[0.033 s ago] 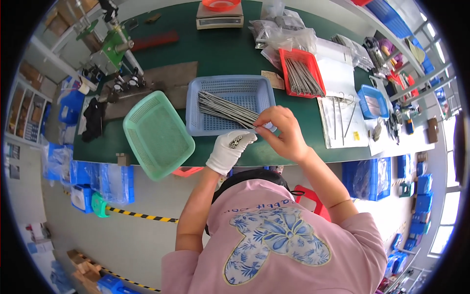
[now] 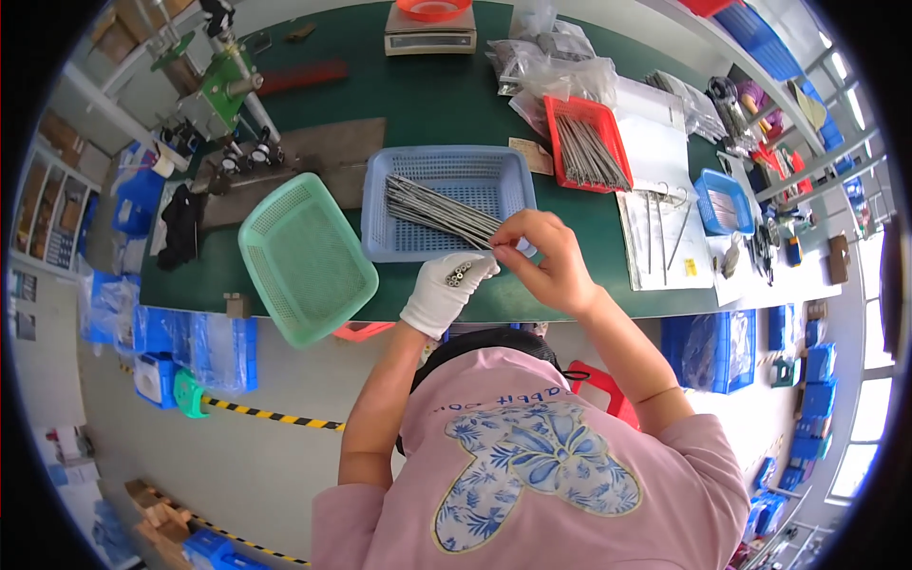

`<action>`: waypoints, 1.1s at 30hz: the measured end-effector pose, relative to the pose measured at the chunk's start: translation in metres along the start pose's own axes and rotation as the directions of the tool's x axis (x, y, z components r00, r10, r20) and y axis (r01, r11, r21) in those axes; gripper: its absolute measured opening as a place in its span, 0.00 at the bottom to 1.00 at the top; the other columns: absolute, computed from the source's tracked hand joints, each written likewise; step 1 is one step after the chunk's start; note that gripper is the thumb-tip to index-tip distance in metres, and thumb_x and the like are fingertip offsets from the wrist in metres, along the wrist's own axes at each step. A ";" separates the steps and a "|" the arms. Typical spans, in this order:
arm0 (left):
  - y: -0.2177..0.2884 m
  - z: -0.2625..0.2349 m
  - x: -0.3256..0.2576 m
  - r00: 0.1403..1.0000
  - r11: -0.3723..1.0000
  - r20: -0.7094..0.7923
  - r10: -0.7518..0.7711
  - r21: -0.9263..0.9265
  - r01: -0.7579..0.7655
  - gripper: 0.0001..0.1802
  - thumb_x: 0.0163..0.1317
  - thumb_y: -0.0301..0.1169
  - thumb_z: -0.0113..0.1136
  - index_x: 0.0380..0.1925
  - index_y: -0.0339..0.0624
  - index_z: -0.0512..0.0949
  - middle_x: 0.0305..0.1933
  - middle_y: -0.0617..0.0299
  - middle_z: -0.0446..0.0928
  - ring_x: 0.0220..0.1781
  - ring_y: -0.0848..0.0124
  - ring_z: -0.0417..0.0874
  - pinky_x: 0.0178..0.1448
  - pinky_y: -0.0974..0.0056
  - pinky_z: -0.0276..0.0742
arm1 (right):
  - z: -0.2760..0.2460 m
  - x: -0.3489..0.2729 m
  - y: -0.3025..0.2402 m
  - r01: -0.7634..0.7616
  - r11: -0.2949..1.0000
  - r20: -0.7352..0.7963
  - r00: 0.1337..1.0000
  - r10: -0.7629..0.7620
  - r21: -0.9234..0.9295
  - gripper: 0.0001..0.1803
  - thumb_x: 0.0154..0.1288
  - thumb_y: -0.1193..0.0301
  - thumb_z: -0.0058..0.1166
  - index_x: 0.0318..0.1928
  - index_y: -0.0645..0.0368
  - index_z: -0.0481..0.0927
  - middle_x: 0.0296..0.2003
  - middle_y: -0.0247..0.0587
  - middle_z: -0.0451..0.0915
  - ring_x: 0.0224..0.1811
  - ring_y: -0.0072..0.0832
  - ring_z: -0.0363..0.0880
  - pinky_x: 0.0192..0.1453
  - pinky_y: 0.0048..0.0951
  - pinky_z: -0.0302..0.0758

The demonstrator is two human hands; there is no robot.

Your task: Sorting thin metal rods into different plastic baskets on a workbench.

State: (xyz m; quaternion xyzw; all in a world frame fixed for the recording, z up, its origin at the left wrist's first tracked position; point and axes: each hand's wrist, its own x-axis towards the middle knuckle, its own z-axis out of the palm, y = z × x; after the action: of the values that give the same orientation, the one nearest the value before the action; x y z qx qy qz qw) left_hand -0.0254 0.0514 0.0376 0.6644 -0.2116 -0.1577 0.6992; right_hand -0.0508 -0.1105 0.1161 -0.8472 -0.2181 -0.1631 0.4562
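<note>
My left hand [image 2: 439,296], in a white glove, is curled palm up around several small metal sleeves [image 2: 459,275] with round holes. Just to its right, my bare right hand [image 2: 546,255] has thumb and fingers pinched at the near end of a metal rod, close to the gloved fingertips. Any small piece between those fingertips is hidden. A bundle of thin grey metal rods [image 2: 437,211] lies slanting in the blue mesh basket [image 2: 451,157], its ends reaching toward my right hand.
Left of the blue basket, an empty green basket [image 2: 309,261] overhangs the table edge. A red basket of rods [image 2: 586,142] stands at the right, beside papers with rods [image 2: 655,228]. Behind are a scale [image 2: 430,40] and plastic bags [image 2: 560,66]; a green press [image 2: 228,100] stands far left.
</note>
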 end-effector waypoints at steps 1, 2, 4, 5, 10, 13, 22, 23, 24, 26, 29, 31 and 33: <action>0.003 -0.001 0.000 0.998 0.998 0.020 -0.061 0.010 0.061 0.10 0.58 0.34 0.57 0.33 0.38 0.79 0.28 0.63 0.79 0.29 0.77 0.75 0.35 0.73 0.70 | 0.005 0.002 -0.006 -0.025 0.996 -0.025 0.999 0.027 0.081 0.05 0.53 0.82 0.51 0.32 0.63 0.75 0.28 0.37 0.76 0.30 0.28 0.74 0.36 0.27 0.69; 0.004 -0.001 0.000 0.999 0.998 0.025 -0.046 0.038 0.045 0.13 0.59 0.37 0.56 0.31 0.38 0.79 0.26 0.62 0.78 0.27 0.76 0.74 0.32 0.71 0.68 | 0.010 0.003 -0.006 -0.047 0.992 -0.041 0.998 0.052 0.114 0.05 0.52 0.82 0.53 0.32 0.64 0.76 0.29 0.39 0.77 0.29 0.25 0.75 0.35 0.25 0.70; 0.006 -0.001 -0.001 0.998 0.997 0.013 -0.058 0.052 0.057 0.13 0.59 0.38 0.56 0.31 0.37 0.79 0.26 0.61 0.78 0.26 0.75 0.74 0.32 0.70 0.68 | 0.017 0.005 -0.004 -0.050 0.989 -0.026 0.998 0.054 0.141 0.05 0.52 0.82 0.53 0.32 0.64 0.76 0.28 0.39 0.77 0.28 0.25 0.75 0.34 0.24 0.71; 0.006 -0.001 -0.002 0.997 0.995 0.013 -0.071 0.074 0.070 0.14 0.59 0.39 0.56 0.30 0.37 0.79 0.26 0.60 0.78 0.25 0.74 0.73 0.32 0.69 0.68 | 0.020 0.005 -0.002 -0.054 0.984 -0.026 0.998 0.060 0.170 0.05 0.52 0.82 0.53 0.31 0.64 0.76 0.27 0.39 0.78 0.27 0.24 0.75 0.33 0.23 0.71; 0.004 -0.004 0.001 0.994 0.986 0.023 -0.102 0.132 0.098 0.16 0.58 0.41 0.56 0.29 0.37 0.79 0.24 0.60 0.77 0.25 0.73 0.74 0.33 0.69 0.68 | 0.023 0.007 0.002 -0.083 0.988 -0.009 0.996 0.085 0.127 0.04 0.51 0.83 0.54 0.30 0.65 0.77 0.26 0.39 0.78 0.27 0.24 0.76 0.32 0.22 0.72; 0.003 -0.005 0.002 0.997 0.987 0.017 -0.074 0.145 0.071 0.16 0.58 0.41 0.56 0.28 0.37 0.79 0.23 0.60 0.76 0.25 0.73 0.74 0.33 0.69 0.69 | 0.021 0.007 0.003 -0.067 0.994 0.004 0.998 0.067 0.084 0.04 0.50 0.82 0.54 0.29 0.64 0.77 0.26 0.40 0.78 0.26 0.25 0.77 0.31 0.23 0.72; 0.009 -0.006 0.002 0.998 0.985 0.033 -0.051 0.164 0.045 0.09 0.57 0.33 0.57 0.30 0.38 0.78 0.24 0.59 0.77 0.26 0.72 0.75 0.33 0.68 0.69 | 0.019 0.010 0.007 0.186 0.971 0.069 0.982 -0.177 -0.152 0.06 0.46 0.82 0.56 0.29 0.62 0.76 0.24 0.41 0.78 0.23 0.33 0.77 0.27 0.26 0.72; 0.010 -0.007 0.002 0.994 0.979 0.052 -0.092 0.186 0.081 0.09 0.56 0.32 0.57 0.31 0.38 0.77 0.25 0.59 0.77 0.26 0.71 0.75 0.33 0.68 0.70 | 0.019 0.010 0.007 0.196 0.966 0.079 0.980 -0.185 -0.167 0.07 0.46 0.82 0.55 0.29 0.61 0.76 0.24 0.41 0.78 0.23 0.34 0.77 0.27 0.27 0.72; 0.008 -0.006 0.002 0.994 0.980 0.053 -0.093 0.184 0.082 0.09 0.56 0.32 0.57 0.31 0.38 0.77 0.25 0.59 0.77 0.26 0.71 0.75 0.33 0.68 0.70 | 0.019 0.009 0.007 0.194 0.967 0.080 0.980 -0.182 -0.167 0.07 0.46 0.82 0.55 0.29 0.61 0.76 0.24 0.41 0.78 0.23 0.34 0.77 0.27 0.27 0.72; 0.004 -0.004 0.002 0.998 0.993 0.032 -0.049 0.111 0.046 0.09 0.56 0.32 0.57 0.31 0.38 0.77 0.25 0.58 0.77 0.26 0.69 0.75 0.33 0.67 0.69 | 0.019 0.009 0.005 0.194 0.974 0.011 0.981 -0.194 -0.119 0.06 0.47 0.82 0.55 0.29 0.62 0.76 0.24 0.41 0.78 0.23 0.33 0.77 0.26 0.27 0.71; 0.004 -0.005 0.003 0.998 0.979 0.039 -0.055 0.198 0.046 0.09 0.56 0.32 0.57 0.31 0.38 0.77 0.25 0.56 0.76 0.27 0.66 0.76 0.32 0.66 0.69 | 0.023 0.009 0.003 0.143 0.988 -0.008 0.990 -0.144 -0.062 0.05 0.47 0.81 0.54 0.28 0.61 0.75 0.22 0.41 0.77 0.21 0.35 0.75 0.24 0.29 0.71; 0.002 -0.004 0.002 0.999 0.982 0.028 -0.016 0.187 0.011 0.08 0.56 0.32 0.57 0.31 0.38 0.77 0.24 0.56 0.76 0.26 0.65 0.76 0.32 0.65 0.69 | 0.024 0.008 0.005 0.128 0.991 0.010 0.992 -0.128 -0.050 0.05 0.47 0.81 0.54 0.28 0.61 0.75 0.22 0.41 0.77 0.21 0.35 0.75 0.24 0.29 0.71; 0.001 -0.004 0.002 1.000 0.984 0.016 0.023 0.176 -0.026 0.08 0.56 0.32 0.57 0.30 0.38 0.77 0.24 0.55 0.75 0.26 0.64 0.76 0.32 0.65 0.69 | 0.024 0.008 0.006 0.113 0.993 0.029 0.993 -0.112 -0.039 0.05 0.47 0.81 0.54 0.28 0.62 0.75 0.22 0.41 0.77 0.21 0.35 0.76 0.24 0.29 0.71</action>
State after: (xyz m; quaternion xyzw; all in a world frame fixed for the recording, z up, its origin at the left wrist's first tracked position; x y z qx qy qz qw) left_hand -0.0214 0.0536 0.0387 0.7199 -0.2379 -0.1344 0.6380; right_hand -0.0391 -0.0918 0.1028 -0.8447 -0.2683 -0.1819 0.4259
